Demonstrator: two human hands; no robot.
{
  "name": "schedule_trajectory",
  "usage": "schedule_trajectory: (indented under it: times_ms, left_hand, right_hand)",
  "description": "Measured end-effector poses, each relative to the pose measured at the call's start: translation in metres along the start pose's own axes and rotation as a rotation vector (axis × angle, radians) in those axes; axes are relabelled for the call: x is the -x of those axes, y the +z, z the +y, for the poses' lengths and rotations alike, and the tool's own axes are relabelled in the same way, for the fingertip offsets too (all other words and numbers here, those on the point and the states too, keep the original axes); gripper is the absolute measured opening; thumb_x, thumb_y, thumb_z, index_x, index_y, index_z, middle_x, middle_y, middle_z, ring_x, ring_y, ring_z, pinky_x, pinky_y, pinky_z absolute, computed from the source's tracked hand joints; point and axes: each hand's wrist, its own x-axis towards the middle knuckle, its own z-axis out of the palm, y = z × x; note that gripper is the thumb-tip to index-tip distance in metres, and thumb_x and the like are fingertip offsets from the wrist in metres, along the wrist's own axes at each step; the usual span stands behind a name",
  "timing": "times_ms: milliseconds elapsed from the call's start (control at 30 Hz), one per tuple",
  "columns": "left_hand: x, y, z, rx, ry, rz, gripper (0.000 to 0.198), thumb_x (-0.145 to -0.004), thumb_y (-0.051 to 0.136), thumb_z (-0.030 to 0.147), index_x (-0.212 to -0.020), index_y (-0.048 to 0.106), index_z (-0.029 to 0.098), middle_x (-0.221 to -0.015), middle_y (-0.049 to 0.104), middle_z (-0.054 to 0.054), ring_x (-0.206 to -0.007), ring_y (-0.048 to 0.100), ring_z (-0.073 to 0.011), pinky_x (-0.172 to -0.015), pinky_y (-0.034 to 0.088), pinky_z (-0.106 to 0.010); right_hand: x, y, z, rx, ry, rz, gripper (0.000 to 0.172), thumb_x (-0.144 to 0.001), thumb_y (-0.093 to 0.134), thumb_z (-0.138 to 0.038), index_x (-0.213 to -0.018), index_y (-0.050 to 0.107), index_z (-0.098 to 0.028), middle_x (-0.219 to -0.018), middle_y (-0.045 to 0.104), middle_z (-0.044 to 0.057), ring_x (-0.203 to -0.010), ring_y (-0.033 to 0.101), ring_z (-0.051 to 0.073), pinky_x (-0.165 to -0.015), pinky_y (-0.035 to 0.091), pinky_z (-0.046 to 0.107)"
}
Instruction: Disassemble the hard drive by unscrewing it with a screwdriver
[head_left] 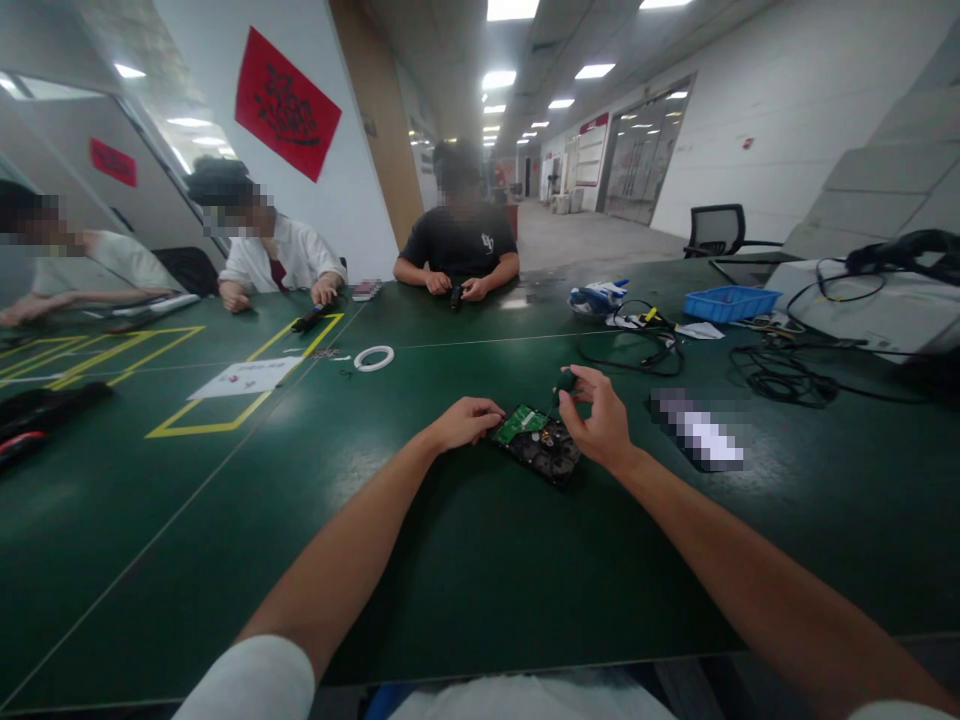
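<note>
A black hard drive (546, 448) with a green circuit board on top lies on the dark green table (465, 560) in front of me. My left hand (466, 421) is closed on the drive's left edge and holds it down. My right hand (598, 414) is closed round the dark handle of a screwdriver (564, 383), which stands upright with its tip on the drive near the circuit board.
A white ring (373, 357) and a white paper sheet (247, 377) inside yellow tape lines lie to the left. Black cables (772, 375), a blue tray (731, 302) and a white box (885, 310) sit at the right. Three other people sit along the far and left sides.
</note>
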Motion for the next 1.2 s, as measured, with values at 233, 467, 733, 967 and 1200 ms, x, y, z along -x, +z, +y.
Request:
schedule_trajectory:
  times_ms: [233, 467, 733, 967, 1200]
  left_hand:
    - [0.0005, 0.0051, 0.0034, -0.038, 0.01, 0.049, 0.032, -0.086, 0.061, 0.037, -0.105, 0.072, 0.013, -0.068, 0.059, 0.001, -0.048, 0.046, -0.0074, -0.043, 0.034, -0.019]
    - [0.0006, 0.0047, 0.0047, -0.058, -0.015, 0.054, 0.033, -0.087, 0.061, 0.038, -0.105, 0.072, 0.013, -0.068, 0.061, 0.001, -0.049, 0.047, -0.0072, -0.044, 0.035, -0.018]
    - [-0.0013, 0.0017, -0.002, -0.058, 0.023, 0.03, 0.034, -0.088, 0.061, 0.042, -0.104, 0.072, 0.014, -0.07, 0.06, 0.001, -0.05, 0.048, -0.0076, -0.043, 0.035, -0.019]
    - [-0.0016, 0.0002, -0.0008, -0.059, 0.025, 0.013, 0.036, -0.087, 0.062, 0.044, -0.103, 0.073, 0.014, -0.068, 0.06, 0.001, -0.047, 0.046, -0.0069, -0.042, 0.033, -0.019]
    - [-0.003, 0.001, -0.0032, -0.045, -0.001, 0.029, 0.037, -0.087, 0.062, 0.045, -0.104, 0.072, 0.014, -0.07, 0.06, 0.001, -0.049, 0.048, -0.0075, -0.044, 0.035, -0.019]
  right_hand:
    - [-0.0029, -0.0019, -0.0065, 0.068, -0.037, 0.037, 0.045, -0.092, 0.064, -0.034, -0.133, 0.048, -0.026, -0.119, 0.058, 0.011, -0.082, 0.066, 0.02, -0.067, 0.065, 0.038]
    - [-0.0031, -0.0024, -0.0066, 0.06, -0.045, 0.028, 0.044, -0.092, 0.061, -0.032, -0.134, 0.047, -0.026, -0.121, 0.058, 0.012, -0.087, 0.066, 0.021, -0.067, 0.065, 0.038]
    - [-0.0007, 0.0004, -0.0037, -0.006, -0.008, -0.012, 0.048, -0.094, 0.061, -0.03, -0.139, 0.043, -0.026, -0.13, 0.062, 0.012, -0.093, 0.071, 0.022, -0.071, 0.066, 0.037]
    - [-0.0011, -0.0004, -0.0039, 0.077, -0.019, 0.042, 0.048, -0.09, 0.066, -0.034, -0.134, 0.048, -0.027, -0.116, 0.062, 0.01, -0.08, 0.069, 0.02, -0.066, 0.065, 0.038]
    - [-0.0013, -0.0007, -0.0042, 0.022, -0.017, 0.007, 0.048, -0.093, 0.061, -0.029, -0.137, 0.044, -0.026, -0.127, 0.059, 0.012, -0.093, 0.069, 0.022, -0.07, 0.065, 0.036]
